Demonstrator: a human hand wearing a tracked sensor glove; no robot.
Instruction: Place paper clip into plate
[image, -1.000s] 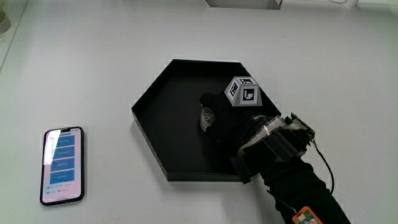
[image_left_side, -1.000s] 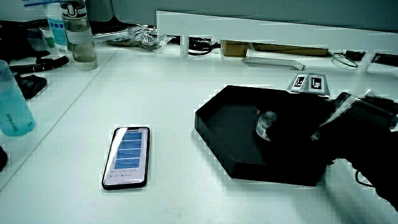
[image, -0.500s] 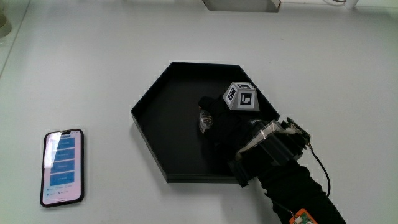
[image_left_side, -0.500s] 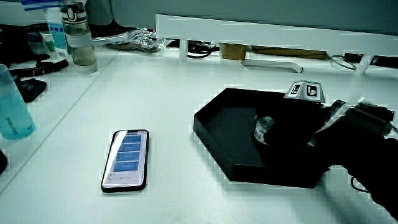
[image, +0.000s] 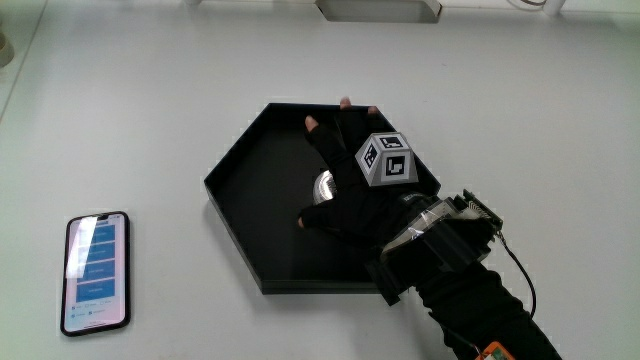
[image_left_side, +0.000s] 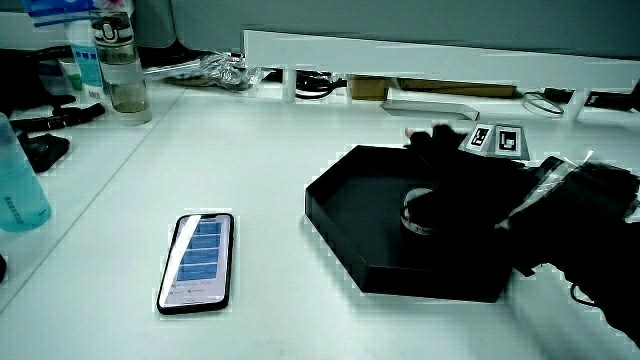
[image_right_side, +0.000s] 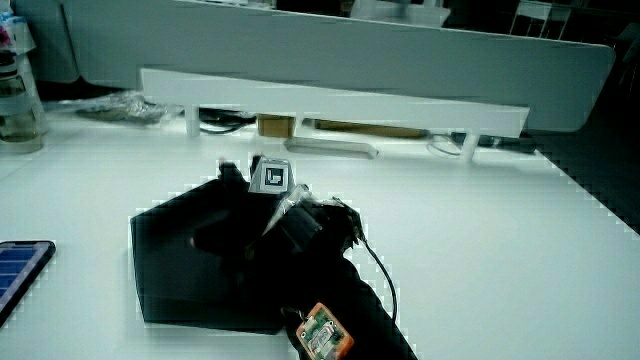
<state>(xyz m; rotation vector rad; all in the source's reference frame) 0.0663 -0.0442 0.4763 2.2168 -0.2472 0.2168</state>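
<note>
Plate (image: 250, 205) sits mid-frame on the worktop (image: 150, 90). My hand (image: 350, 190) is over the plate, fingers spread toward the rim farthest from me, forearm (image: 470, 295) crossing the nearest rim. Paper clip (image: 324, 185) lies in the plate, partly under my hand. Phone (image: 95, 272) flat on the worktop, well apart from the plate, nearer to me than the plate's middle. In a side view, bottle (image_left_side: 118, 62) stands upright farther from me than the phone, near the partition (image_left_side: 420, 52).
</note>
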